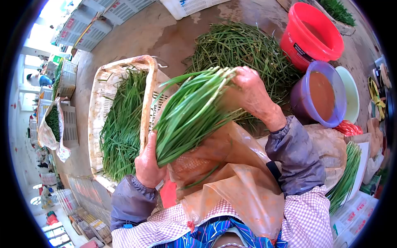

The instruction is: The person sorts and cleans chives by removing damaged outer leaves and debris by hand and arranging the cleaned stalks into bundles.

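A thick bunch of long green chives (191, 118) lies slanted across my lap, its pale stem ends pointing up and right. My left hand (149, 165) is closed round the leafy lower end, thumb on top. At the stem ends my right hand (253, 89) is closed, fingers curled on the stalks; its fingertips are partly hidden and the area beneath is blurred. Left of the bunch stands a dirty white plastic crate (149, 103) with more chives (124, 124) inside. Behind my right hand a loose heap of greens (237, 47) covers the wet floor.
A red bucket (300, 41), a purple bucket (308, 97) of brown water and a pale green basin (349, 93) stand at the right. An orange-brown plastic apron (231, 182) covers my lap. More chives (349, 169) lie at lower right. White crates (89, 29) are stacked at upper left.
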The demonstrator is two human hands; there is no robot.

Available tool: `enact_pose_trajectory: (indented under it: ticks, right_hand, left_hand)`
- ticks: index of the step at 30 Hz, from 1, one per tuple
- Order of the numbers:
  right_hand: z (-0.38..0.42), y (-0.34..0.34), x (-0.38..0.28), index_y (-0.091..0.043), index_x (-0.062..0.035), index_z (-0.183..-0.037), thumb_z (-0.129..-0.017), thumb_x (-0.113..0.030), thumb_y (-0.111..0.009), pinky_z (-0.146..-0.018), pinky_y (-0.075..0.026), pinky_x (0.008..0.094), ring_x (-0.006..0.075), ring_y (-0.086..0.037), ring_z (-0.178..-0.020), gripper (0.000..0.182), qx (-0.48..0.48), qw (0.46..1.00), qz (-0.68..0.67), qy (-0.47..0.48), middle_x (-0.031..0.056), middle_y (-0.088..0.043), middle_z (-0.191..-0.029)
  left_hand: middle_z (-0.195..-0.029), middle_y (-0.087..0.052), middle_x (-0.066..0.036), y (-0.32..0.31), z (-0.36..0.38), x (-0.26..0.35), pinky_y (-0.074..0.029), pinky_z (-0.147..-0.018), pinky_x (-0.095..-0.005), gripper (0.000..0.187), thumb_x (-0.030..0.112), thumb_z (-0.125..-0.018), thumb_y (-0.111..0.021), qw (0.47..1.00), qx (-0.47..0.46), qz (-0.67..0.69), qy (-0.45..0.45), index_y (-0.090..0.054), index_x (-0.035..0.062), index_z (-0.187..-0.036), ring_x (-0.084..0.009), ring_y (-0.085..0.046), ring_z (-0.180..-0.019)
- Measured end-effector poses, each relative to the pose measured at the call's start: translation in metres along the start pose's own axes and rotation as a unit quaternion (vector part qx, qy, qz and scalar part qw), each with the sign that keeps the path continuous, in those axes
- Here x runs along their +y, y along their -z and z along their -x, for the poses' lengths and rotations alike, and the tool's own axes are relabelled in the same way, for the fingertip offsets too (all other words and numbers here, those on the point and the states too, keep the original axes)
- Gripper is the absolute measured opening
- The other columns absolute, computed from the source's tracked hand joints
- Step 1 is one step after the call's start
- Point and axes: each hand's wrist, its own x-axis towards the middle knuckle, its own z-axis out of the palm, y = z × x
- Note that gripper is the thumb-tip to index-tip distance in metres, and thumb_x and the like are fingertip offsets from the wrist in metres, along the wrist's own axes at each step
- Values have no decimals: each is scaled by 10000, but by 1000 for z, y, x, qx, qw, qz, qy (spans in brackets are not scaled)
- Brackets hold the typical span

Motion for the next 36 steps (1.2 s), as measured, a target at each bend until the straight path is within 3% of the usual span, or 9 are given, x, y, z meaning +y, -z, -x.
enact_pose_trajectory:
  ticks: [9, 13, 14, 17, 21, 23, 28, 33, 36]
  right_hand:
    - [40, -3, 68, -549, -65, -855, -864, -124, -590, -604, -513, 418, 349, -615, -670, 73, 102, 987, 102, -74, 126, -599, -805]
    - [57, 34, 108, -597, -49, -1101, -845, -265, -661, -818, -477, 460, 355, -610, -951, 341, -106, 925, 290, -222, 142, -621, -999]
    - [33, 50, 86, -545, -1, -1255, -819, -257, -696, -985, -421, 414, 327, -537, -1180, 528, -125, 943, 123, -284, 186, -573, -1241]
    - [-10, 67, 23, -495, 6, -1328, -830, -261, -659, -1086, -343, 364, 256, -466, -1278, 588, -187, 950, -199, -153, 157, -517, -1344]
    - [-15, 9, -10, -617, -4, -1129, -767, -272, -710, -976, -401, 415, 295, -568, -1100, 460, -261, 959, -101, 42, 156, -603, -1166]
    - [-12, -12, -15, -629, -2, -1043, -769, -140, -704, -858, -481, 387, 297, -619, -965, 316, -181, 943, -279, 22, 145, -643, -1041]
    - [2, -13, -32, -589, -9, -892, -898, -107, -628, -688, -503, 353, 271, -626, -747, 105, -46, 952, -296, -62, 111, -631, -816]
    - [10, -1, -5, -536, -102, -894, -1007, -205, -501, -520, -434, 287, 92, -438, -514, 157, 124, 602, -717, -328, -32, -465, -623]
    - [25, 11, 41, -559, -98, -924, -998, -227, -514, -420, -339, 251, 58, -342, -457, 156, 153, 639, -670, -346, -53, -398, -593]
  left_hand:
    - [-1031, -627, -237, 1, -1, 6, -534, -673, -419, 676, 88, -748, -667, 990, 29, -122, -63, -430, -30, -1371, -370, -651, -803]
    - [-859, -577, -171, 1, 2, 4, -483, -569, -405, 684, 83, -743, -654, 981, 25, -171, -90, -446, 42, -1393, -314, -584, -647]
    - [-860, -570, -162, 1, 2, 6, -474, -553, -396, 682, 75, -744, -643, 978, 32, -182, -96, -452, 75, -1399, -303, -575, -637]
    - [-861, -564, -151, 5, -2, 11, -476, -550, -387, 671, 70, -747, -631, 976, -4, -195, -93, -462, 91, -1396, -291, -575, -638]
    - [-882, -566, -132, 9, -7, 17, -478, -542, -367, 638, 47, -767, -591, 964, -32, -241, -103, -491, 162, -1387, -261, -574, -642]
    - [-889, -567, -127, 9, -6, 16, -479, -544, -367, 628, 54, -773, -591, 963, -13, -244, -112, -501, 195, -1379, -256, -576, -649]
    - [-908, -568, -127, 3, -1, 9, -485, -561, -372, 605, 82, -774, -607, 968, 21, -220, -122, -529, 249, -1351, -262, -579, -667]
    - [-926, -568, -140, 3, 1, 8, -491, -575, -376, 560, 107, -781, -610, 971, 1, -205, -122, -570, 293, -1309, -266, -579, -677]
    - [-922, -562, -136, 3, 0, 7, -491, -569, -367, 529, 130, -788, -604, 964, 6, -221, -145, -595, 315, -1283, -259, -581, -685]
